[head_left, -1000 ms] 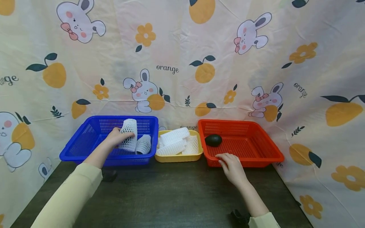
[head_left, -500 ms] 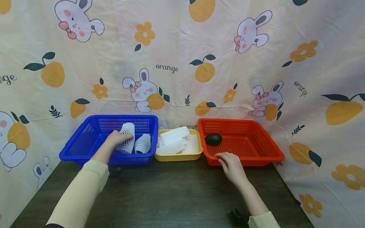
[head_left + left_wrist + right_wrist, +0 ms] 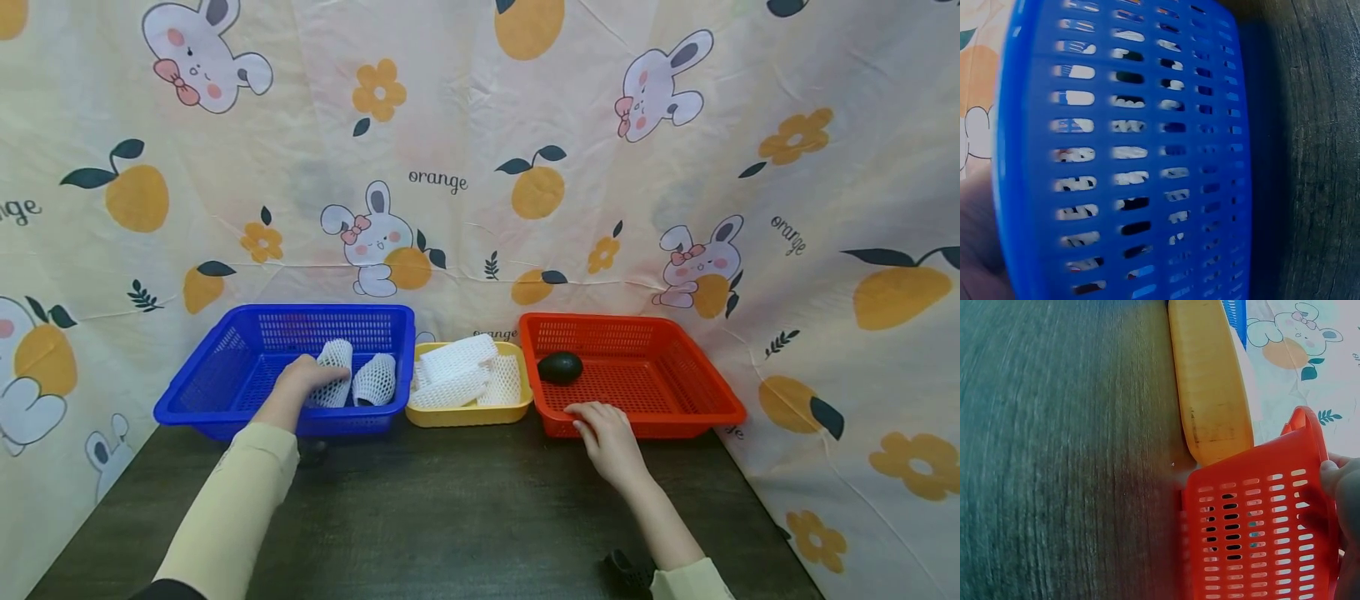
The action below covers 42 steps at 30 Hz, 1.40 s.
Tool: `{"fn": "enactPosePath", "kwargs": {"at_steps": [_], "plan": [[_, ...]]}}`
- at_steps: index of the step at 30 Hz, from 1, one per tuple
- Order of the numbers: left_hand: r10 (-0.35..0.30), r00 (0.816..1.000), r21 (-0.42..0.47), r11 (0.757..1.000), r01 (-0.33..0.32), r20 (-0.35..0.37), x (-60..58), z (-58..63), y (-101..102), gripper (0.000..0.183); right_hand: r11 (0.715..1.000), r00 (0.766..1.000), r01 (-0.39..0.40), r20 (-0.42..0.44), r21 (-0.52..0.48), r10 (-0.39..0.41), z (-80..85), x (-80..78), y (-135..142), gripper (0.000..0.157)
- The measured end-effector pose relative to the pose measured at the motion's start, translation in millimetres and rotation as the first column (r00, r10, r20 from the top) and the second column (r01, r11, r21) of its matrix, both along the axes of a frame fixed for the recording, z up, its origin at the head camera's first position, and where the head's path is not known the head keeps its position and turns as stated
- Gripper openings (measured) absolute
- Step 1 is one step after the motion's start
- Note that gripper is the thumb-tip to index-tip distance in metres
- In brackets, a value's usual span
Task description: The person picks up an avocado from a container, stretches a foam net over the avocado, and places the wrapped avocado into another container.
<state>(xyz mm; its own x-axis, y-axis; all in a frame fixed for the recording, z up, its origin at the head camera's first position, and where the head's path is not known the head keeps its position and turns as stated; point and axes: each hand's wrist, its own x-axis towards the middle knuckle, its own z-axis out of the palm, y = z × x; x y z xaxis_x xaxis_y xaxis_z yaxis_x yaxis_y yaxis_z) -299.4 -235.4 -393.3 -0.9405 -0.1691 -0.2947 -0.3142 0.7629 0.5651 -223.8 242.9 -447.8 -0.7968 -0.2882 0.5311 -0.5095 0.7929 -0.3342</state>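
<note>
In the head view, my left hand (image 3: 306, 379) reaches into the blue basket (image 3: 217, 414) and holds a white foam net sleeve (image 3: 335, 354). Its fingertips are hidden behind the sleeve, and what the sleeve contains cannot be seen. Just right of it lies a second foam net sleeve (image 3: 375, 379) with something dark showing at its lower end. My right hand (image 3: 611, 437) rests on the front rim of the red basket (image 3: 652, 429), thumb toward the outer wall. A dark green avocado-like fruit (image 3: 559, 367) lies inside that basket, beyond the fingers.
Between the two baskets stands a yellow tray (image 3: 465, 418) with several flat white foam net sleeves (image 3: 457, 375). All three containers sit at the back of a dark wooden table (image 3: 450, 508), against a printed cloth (image 3: 465, 250).
My left hand has moved lower and slightly toward me, taking the foam net sleeve down into the blue basket. My right hand stays on the red basket's rim.
</note>
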Motion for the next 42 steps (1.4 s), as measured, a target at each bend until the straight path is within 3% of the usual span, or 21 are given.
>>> {"fn": "enactPosePath", "kwargs": {"at_steps": [7,15,24,33,42], "plan": [[-0.025,1.000,-0.006,1.000,0.025,0.010,3.9,-2.0,4,0.082,1.000,0.999,0.002,-0.033,-0.006,-0.002,-2.4,-1.3,-1,0.024],[0.006,1.000,-0.008,1.000,-0.006,0.028,2.3,-10.1,4,0.081,1.000,0.999,-0.003,-0.036,-0.011,0.002,-4.2,-0.3,-1,0.025],[-0.028,0.998,-0.022,0.999,0.030,0.061,0.9,-11.6,6,0.080,1.000,0.999,-0.002,-0.039,-0.025,0.001,-5.2,-1.2,0,0.025],[-0.041,0.997,-0.032,0.999,0.043,0.070,-4.8,-15.7,4,0.080,1.000,1.000,0.000,0.009,-0.030,0.001,-2.3,-0.2,1,0.024],[-0.046,0.998,-0.040,0.998,0.048,0.041,-2.3,-12.6,3,0.082,0.999,0.999,0.007,0.046,-0.033,-0.005,0.2,1.9,0,0.024]]}}
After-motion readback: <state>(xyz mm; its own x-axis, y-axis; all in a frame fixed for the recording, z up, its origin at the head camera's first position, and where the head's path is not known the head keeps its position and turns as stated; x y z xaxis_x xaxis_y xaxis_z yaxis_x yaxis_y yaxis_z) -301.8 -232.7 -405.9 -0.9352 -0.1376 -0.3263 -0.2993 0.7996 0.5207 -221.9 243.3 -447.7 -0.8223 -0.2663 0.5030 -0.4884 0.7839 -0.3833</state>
